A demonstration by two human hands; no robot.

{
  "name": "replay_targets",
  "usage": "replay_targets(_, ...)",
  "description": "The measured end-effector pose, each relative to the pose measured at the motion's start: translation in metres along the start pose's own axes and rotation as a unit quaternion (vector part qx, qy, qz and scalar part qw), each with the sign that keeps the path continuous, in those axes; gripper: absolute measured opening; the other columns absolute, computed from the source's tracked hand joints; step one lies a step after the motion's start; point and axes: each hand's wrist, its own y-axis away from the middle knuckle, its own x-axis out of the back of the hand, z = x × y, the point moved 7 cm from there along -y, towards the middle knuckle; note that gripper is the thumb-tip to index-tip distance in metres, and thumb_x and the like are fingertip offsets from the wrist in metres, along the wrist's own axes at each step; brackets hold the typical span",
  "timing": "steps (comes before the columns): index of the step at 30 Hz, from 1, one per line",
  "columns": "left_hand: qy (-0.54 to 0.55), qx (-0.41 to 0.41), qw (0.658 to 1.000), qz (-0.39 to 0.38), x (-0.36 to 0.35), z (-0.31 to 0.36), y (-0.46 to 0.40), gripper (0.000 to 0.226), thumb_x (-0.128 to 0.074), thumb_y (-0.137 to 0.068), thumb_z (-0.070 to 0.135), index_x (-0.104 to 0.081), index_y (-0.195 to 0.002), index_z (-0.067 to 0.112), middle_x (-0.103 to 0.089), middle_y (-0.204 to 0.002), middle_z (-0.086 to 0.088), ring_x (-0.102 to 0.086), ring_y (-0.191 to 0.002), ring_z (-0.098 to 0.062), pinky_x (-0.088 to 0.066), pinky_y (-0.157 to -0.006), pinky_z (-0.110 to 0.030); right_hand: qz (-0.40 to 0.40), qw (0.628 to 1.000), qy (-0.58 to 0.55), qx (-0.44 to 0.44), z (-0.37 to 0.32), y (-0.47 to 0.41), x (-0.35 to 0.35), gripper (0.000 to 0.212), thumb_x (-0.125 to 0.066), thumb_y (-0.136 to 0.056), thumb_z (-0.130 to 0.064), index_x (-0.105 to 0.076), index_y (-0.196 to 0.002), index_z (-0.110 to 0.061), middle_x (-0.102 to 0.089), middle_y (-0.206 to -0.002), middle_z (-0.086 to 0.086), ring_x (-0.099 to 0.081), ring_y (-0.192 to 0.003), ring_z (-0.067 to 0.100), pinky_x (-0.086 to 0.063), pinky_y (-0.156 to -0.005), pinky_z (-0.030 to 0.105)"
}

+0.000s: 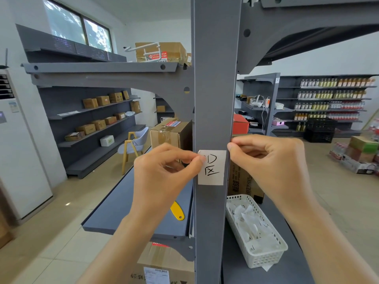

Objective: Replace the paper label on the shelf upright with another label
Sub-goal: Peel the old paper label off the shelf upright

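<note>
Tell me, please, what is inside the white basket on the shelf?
The white basket holds a loose heap of white paper slips, a few showing dark marks. Anything beneath them is covered.

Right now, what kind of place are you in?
Probably a small shop or its stockroom. Grey metal shelves fill the room, rows of bottles line the far wall, and cardboard boxes sit on the racks.

Yellow chair (134,145), cardboard boxes (96,102), bottled drinks (332,95).
</note>
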Motion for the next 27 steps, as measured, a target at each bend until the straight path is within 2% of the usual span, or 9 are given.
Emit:
replay_targets(5,-0.09,-0.066,0.993,0.03,0.007,0.011,-0.003,0.008,-0.079,-0.083,0.032,-0.078,-0.087,0.025,-0.074,-0.087,0.013,-0.071,-0.073,-0.008,-0.059,-0.057,-0.023,-0.005,1.0,0.009,0.005,-0.002,0.0,0.001,0.011,-0.08,-0.084,-0.016,-0.084,-0.094,-0.017,-0.079,-0.077,-0.008,-0.075,-0.067,0.003,-0.062,-0.07,0.02)
replay_targets(8,-0.156,-0.112,0.981,0.043,0.006,0.021,-0.002,0.011,-0.078,-0.085,0.033,-0.08,-0.084,0.022,-0.076,-0.086,0.007,-0.07,-0.068,-0.01,-0.059,-0.053,-0.03,0.001,1.0,0.019,0.01,-0.004,0.001,0.002,0.011,-0.08,-0.084,-0.016,-0.084,-0.094,-0.018,-0.079,-0.076,-0.008,-0.074,-0.066,0.003,-0.063,-0.069,0.024)
replay_targets(11,-0.25,-0.17,0.951,0.06,0.002,0.035,0.001,0.014,-0.076,-0.086,0.031,-0.079,-0.078,0.021,-0.078,-0.083,0.006,-0.068,-0.061,-0.013,-0.054,-0.043,-0.034,0.009,1.0,0.026,0.008,-0.004,0.001,0.002,0.012,-0.08,-0.083,-0.016,-0.084,-0.094,-0.019,-0.079,-0.075,-0.007,-0.074,-0.065,0.004,-0.063,-0.069,0.026)
replay_targets(13,-0.312,-0.193,0.928,0.064,-0.002,0.043,0.002,0.013,-0.075,-0.085,0.028,-0.078,-0.074,0.021,-0.077,-0.077,0.007,-0.066,-0.055,-0.014,-0.047,-0.038,-0.029,0.008,1.0,0.029,0.005,-0.004,0.001,0.001,0.011,-0.08,-0.083,-0.016,-0.084,-0.094,-0.018,-0.079,-0.075,-0.006,-0.073,-0.065,0.004,-0.063,-0.07,0.027)
replay_targets(16,-0.365,-0.184,0.91,0.07,-0.006,0.049,0.0,0.012,-0.075,-0.083,0.027,-0.076,-0.071,0.022,-0.071,-0.068,0.008,-0.055,-0.048,-0.011,-0.034,-0.043,-0.019,0.008,1.0,0.025,-0.004,-0.003,0.001,0.002,0.012,-0.08,-0.084,-0.016,-0.084,-0.095,-0.019,-0.079,-0.075,-0.007,-0.074,-0.066,0.004,-0.062,-0.07,0.025)
replay_targets(19,-0.391,-0.153,0.904,0.083,-0.009,0.049,-0.002,0.012,-0.075,-0.079,0.028,-0.073,-0.068,0.023,-0.066,-0.062,0.007,-0.043,-0.048,-0.01,-0.028,-0.05,-0.018,0.003,0.999,0.031,-0.007,-0.002,0.002,0.001,0.014,-0.08,-0.084,-0.018,-0.084,-0.097,-0.02,-0.079,-0.075,-0.009,-0.073,-0.067,0.003,-0.061,-0.07,0.022)
replay_targets(22,-0.396,-0.132,0.905,0.08,-0.013,0.045,-0.003,0.013,-0.074,-0.078,0.026,-0.069,-0.067,0.022,-0.062,-0.061,0.006,-0.044,-0.045,-0.013,-0.031,-0.048,-0.02,-0.005,1.0,0.023,-0.02,0.002,0.002,0.0,0.016,-0.081,-0.083,-0.016,-0.083,-0.099,-0.02,-0.078,-0.074,-0.009,-0.072,-0.073,0.001,-0.06,-0.069,0.017)
replay_targets(27,-0.371,-0.13,0.918,0.06,-0.012,0.037,-0.001,0.014,-0.071,-0.083,0.025,-0.063,-0.072,0.021,-0.064,-0.067,0.005,-0.047,-0.046,-0.017,-0.042,-0.04,-0.027,-0.023,0.999,0.017,-0.034,0.004,0.004,0.0,0.02,-0.081,-0.084,-0.014,-0.082,-0.103,-0.021,-0.075,-0.071,-0.017,-0.067,-0.067,-0.011,-0.054,-0.069,0.008)
